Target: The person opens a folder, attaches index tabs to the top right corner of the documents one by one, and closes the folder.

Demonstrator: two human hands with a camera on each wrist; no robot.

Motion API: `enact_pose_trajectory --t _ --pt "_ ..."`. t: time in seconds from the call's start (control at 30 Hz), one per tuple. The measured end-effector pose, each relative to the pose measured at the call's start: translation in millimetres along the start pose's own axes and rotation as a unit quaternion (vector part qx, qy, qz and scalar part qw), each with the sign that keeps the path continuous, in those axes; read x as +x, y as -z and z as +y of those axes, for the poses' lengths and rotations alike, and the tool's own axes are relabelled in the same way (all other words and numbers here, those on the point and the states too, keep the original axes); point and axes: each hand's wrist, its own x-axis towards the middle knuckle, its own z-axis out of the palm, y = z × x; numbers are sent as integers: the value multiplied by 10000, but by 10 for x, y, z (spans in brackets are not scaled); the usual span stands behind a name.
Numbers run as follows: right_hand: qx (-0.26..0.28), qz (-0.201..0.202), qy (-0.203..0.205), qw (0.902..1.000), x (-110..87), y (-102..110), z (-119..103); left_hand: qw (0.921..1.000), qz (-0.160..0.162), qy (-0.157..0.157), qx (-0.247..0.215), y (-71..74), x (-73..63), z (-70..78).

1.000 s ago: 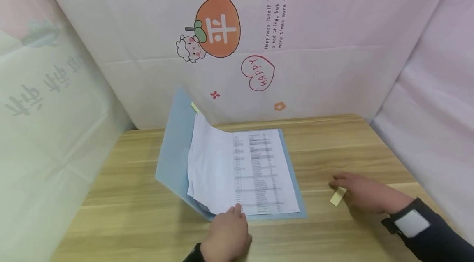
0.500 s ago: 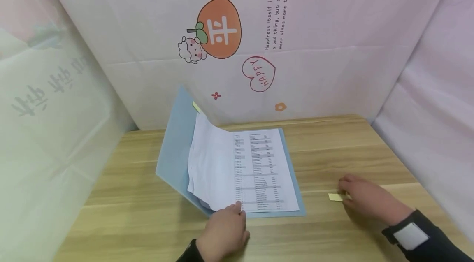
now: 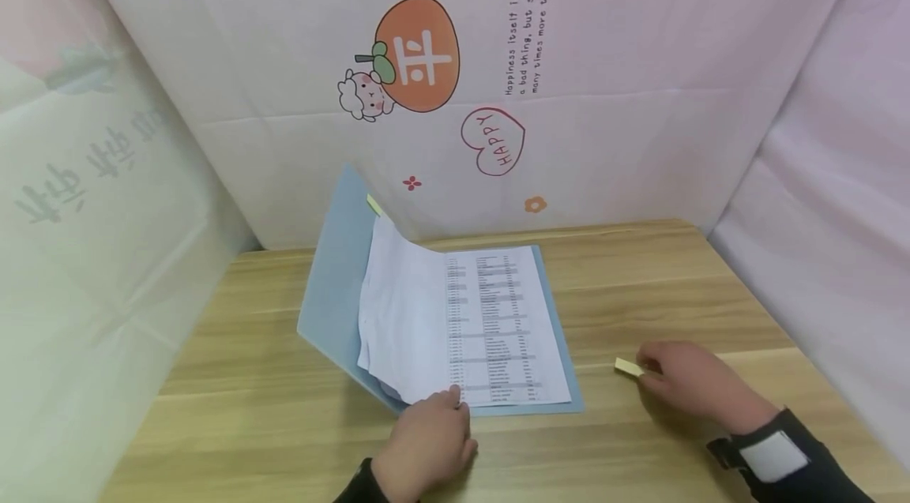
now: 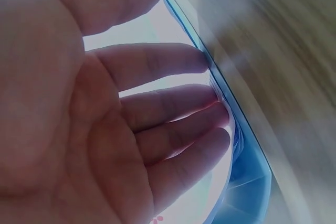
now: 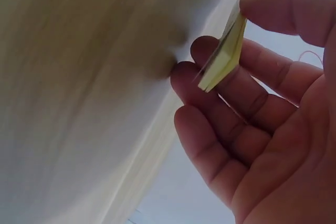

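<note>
Thumb and fingers [image 5: 197, 132] of a person's right hand [image 3: 693, 384] are pinching a small, pale-yellow rectangular pad of thin layered leaves [image 5: 227, 56], its edges slightly parting in the right wrist view. The pad is sitting near the counter's surface, to the right of an open folder and apart from it. The left hand [image 3: 424, 444] is reaching in from below with fingers extended, thumb and forefinger standing apart from the other three, fingertips resting at the lower edge of the papers. Beneath them, a smooth light-blue folder with straight edges [image 3: 329, 290] is lying open, its left cover tilting upward. Smooth white paper sheets [image 3: 401, 321] are curving up toward that cover, while a flat printed page [image 3: 501, 329] is showing columns and grey bands, the type too small to read. A slim yellow strip [image 3: 374, 205] is peeking out at the sheets' upper left. Wood-grained, tan counter [image 3: 654, 282] is spreading around everything, and behind it a creased, pinkish-white cloth [image 3: 604, 29] is hanging, printed with a rounded orange fruit [image 3: 437, 37] and a red-outlined heart [image 3: 494, 141].
</note>
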Motion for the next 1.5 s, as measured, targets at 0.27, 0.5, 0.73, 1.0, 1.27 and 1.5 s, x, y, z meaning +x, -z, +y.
enact_pose_trajectory --t 0.27,0.5,0.73,1.0,1.27,1.5 --pt "296 373 156 9987 78 -24 -320 9995 191 -94 -247 30 2 -18" --pt "511 674 361 9958 248 25 -814 9948 801 -394 -499 92 45 -51" --pt "675 901 735 9909 401 41 -1285 9420 1285 -194 -3095 181 183 9" --pt "1040 982 818 9863 456 80 -1615 7478 1187 358 -6523 175 269 85" --pt "1236 949 1173 9808 433 74 -1738 7164 1411 252 -6828 164 267 37" --pt "1300 980 1077 9808 417 66 -1767 7381 1559 -48 -6564 141 275 -7"
